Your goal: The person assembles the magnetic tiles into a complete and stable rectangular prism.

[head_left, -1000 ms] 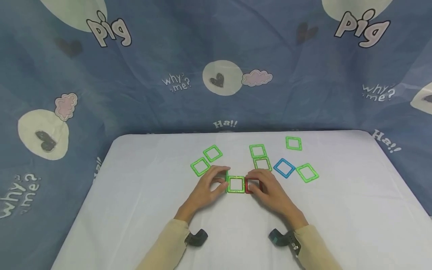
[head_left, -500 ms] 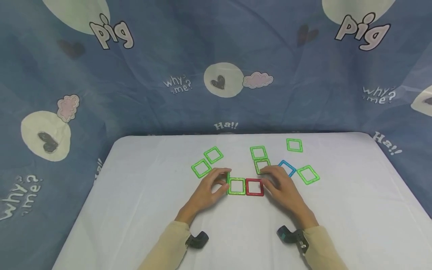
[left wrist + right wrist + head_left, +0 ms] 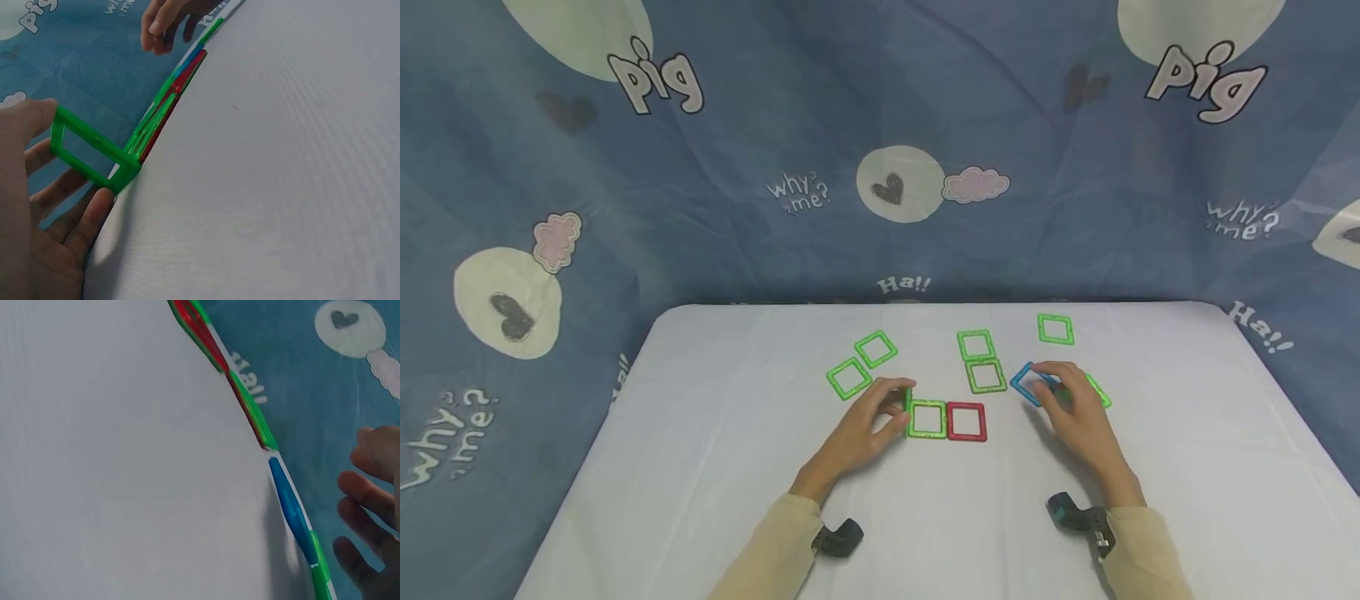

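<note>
My left hand (image 3: 867,429) pinches a green square magnetic tile (image 3: 95,138) between thumb and fingers. The tile stands upright on the table, along the left edge of a flat green tile (image 3: 927,435). Joined to that flat tile's right side lies a red square tile (image 3: 966,438). Over a blue square tile (image 3: 1019,377) hovers my right hand (image 3: 1084,418), its fingers bent but apart. In the right wrist view a gap shows between those fingers and the blue tile (image 3: 290,506), which lies flat. The hand partly covers it and the green tile (image 3: 1101,392) beside it.
Two green tiles (image 3: 849,393) (image 3: 876,364) lie behind the left hand. Two more (image 3: 976,333) (image 3: 987,389) touch each other behind the red tile, and another green tile (image 3: 1056,341) lies at the back right. A white cloth covers the table (image 3: 700,433); a patterned blue curtain (image 3: 737,250) hangs behind.
My right hand has left the red tile and moved right, to above the blue tile. The left hand stays at the upright green tile. The head view has tilted slightly upward.
</note>
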`<control>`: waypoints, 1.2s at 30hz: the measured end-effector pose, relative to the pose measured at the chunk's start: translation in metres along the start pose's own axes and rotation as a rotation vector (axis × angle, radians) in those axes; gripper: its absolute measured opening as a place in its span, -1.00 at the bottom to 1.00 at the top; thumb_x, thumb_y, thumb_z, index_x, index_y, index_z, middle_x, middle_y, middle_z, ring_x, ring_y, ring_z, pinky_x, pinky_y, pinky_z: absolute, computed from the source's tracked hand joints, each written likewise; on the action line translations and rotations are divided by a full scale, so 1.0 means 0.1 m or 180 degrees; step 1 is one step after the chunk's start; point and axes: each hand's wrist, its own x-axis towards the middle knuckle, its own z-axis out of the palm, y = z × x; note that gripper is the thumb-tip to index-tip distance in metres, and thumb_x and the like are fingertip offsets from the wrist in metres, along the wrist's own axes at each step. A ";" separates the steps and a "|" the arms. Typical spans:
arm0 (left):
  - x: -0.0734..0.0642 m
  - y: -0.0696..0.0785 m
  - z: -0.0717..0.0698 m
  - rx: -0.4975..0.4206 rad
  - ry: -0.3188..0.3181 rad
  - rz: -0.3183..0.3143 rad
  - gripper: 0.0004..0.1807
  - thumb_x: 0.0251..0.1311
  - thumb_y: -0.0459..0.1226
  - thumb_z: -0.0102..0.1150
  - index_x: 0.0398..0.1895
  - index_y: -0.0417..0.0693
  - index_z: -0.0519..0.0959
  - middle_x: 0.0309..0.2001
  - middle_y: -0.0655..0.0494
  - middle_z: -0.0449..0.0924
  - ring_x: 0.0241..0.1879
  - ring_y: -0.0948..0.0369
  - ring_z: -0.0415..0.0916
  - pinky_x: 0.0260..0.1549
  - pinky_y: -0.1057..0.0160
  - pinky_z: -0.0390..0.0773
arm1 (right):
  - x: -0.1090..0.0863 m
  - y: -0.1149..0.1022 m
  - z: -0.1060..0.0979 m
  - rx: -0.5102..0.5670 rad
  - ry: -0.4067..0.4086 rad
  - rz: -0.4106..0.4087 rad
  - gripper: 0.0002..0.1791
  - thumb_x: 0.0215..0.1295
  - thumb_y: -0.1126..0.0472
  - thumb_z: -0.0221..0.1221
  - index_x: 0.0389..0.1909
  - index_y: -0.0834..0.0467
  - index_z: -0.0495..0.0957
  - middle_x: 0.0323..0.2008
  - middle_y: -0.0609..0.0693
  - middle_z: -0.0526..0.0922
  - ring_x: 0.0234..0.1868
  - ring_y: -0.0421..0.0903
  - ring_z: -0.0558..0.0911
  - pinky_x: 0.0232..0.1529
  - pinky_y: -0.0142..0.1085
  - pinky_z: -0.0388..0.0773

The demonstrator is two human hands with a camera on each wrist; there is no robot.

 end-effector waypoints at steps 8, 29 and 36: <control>0.01 0.28 -0.06 -0.0060 0.0018 -0.0013 -0.54 0.26 -0.39 0.09 0.23 -0.27 0.33 0.14 -0.27 0.38 0.05 -0.07 0.45 0.00 0.23 0.59 | -0.01 0.08 -0.08 -0.0107 0.0081 0.0146 -0.69 0.34 0.19 0.12 0.08 0.13 0.49 0.05 0.03 0.54 0.13 -0.09 0.43 0.13 -0.40 0.35; 0.01 0.36 -0.09 -0.0082 -0.0036 -0.0021 -0.54 0.26 -0.37 0.11 0.22 -0.29 0.34 0.14 -0.27 0.39 0.02 -0.08 0.48 -0.02 0.24 0.60 | -0.10 0.34 -0.31 -0.0337 0.0089 0.0898 -0.57 0.27 0.37 -0.04 0.17 0.19 0.40 0.21 0.24 0.34 0.30 0.27 0.23 0.29 0.28 0.12; 0.02 0.40 -0.11 -0.0074 -0.0015 0.0010 -0.54 0.24 -0.41 0.11 0.21 -0.33 0.34 0.13 -0.28 0.40 0.04 -0.10 0.45 -0.04 0.21 0.61 | -0.10 0.32 -0.32 -0.0331 0.0020 0.1130 -0.47 0.18 0.43 -0.12 0.22 0.18 0.35 0.24 0.21 0.31 0.33 0.25 0.21 0.34 0.25 0.08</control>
